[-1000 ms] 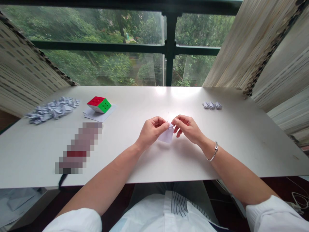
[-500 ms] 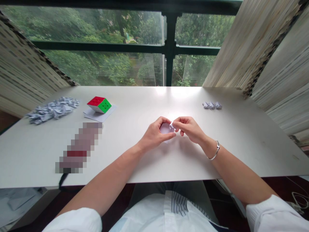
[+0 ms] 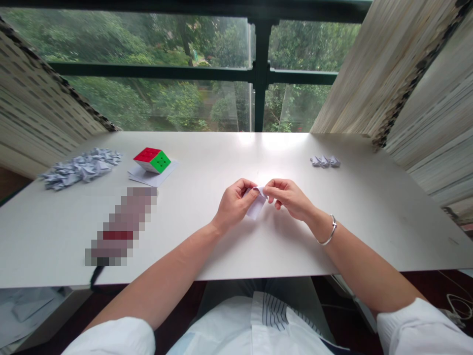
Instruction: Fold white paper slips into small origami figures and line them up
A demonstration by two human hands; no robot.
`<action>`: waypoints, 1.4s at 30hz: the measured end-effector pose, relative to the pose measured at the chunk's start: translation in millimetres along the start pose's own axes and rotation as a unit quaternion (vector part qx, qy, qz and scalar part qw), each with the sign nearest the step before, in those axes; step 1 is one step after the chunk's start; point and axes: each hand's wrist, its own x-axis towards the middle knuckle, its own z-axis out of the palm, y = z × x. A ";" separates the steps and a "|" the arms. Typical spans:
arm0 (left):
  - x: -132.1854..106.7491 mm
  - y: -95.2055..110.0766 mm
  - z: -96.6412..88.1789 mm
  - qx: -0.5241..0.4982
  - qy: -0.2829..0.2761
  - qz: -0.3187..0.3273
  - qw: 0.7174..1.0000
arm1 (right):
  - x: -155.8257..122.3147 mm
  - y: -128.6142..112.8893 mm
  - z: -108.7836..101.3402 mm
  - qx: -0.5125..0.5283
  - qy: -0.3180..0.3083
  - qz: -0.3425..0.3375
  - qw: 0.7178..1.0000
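Above the middle of the white table, a small white sheet of paper (image 3: 255, 209) is between my two hands. My left hand (image 3: 235, 203) pinches it between thumb and fingers, with the thumb lying over the upper part. The fingertips of my right hand (image 3: 287, 196) close on its upper right corner, which curls over. Part of the paper is hidden behind my left thumb and fingers. Its lower end hangs free and looks flat.
At the far left lies a heap of folded paper pieces (image 3: 83, 168). Beside it a puzzle cube (image 3: 152, 160) rests on white paper sheets (image 3: 144, 177). A blurred-out oblong object (image 3: 121, 227) lies nearer. Several folded paper pieces (image 3: 325, 161) stand in a row at right.
My left thumb has moved up from the paper's lower right onto its upper part. The paper, bowed and mostly enclosed before, now shows its lower end. My right hand has barely moved.
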 end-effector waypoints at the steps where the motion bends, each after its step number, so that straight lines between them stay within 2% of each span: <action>1: -0.2 -0.5 0.5 -0.006 -0.001 0.001 1.000 | 0.0 0.2 0.1 -0.004 0.000 -0.004 1.000; 8: -5.8 -2.6 1.8 -0.004 -0.014 0.024 1.000 | -2.0 1.2 1.9 -0.047 0.017 -0.063 0.997; 16: -8.9 -0.1 2.7 0.078 0.034 0.095 0.992 | -1.7 5.0 3.3 -0.129 0.060 -0.154 0.978; 19: -9.5 1.5 3.3 0.104 0.041 0.115 0.987 | -1.6 6.2 3.5 -0.126 0.070 -0.174 0.974; 25: -9.1 1.4 1.8 0.126 0.035 0.115 0.985 | -2.3 6.0 3.4 -0.077 0.034 -0.161 0.983; 30: -8.6 0.8 1.0 0.110 0.005 0.104 0.988 | -0.4 4.8 0.9 -0.021 0.028 -0.142 0.989; 38: -6.3 1.8 -0.7 0.061 0.022 0.073 0.995 | 1.4 5.4 -0.1 0.015 0.022 -0.115 0.993; 42: -5.6 0.5 -2.0 0.074 0.015 0.088 0.993 | 1.0 4.2 -0.1 0.026 0.022 -0.103 0.994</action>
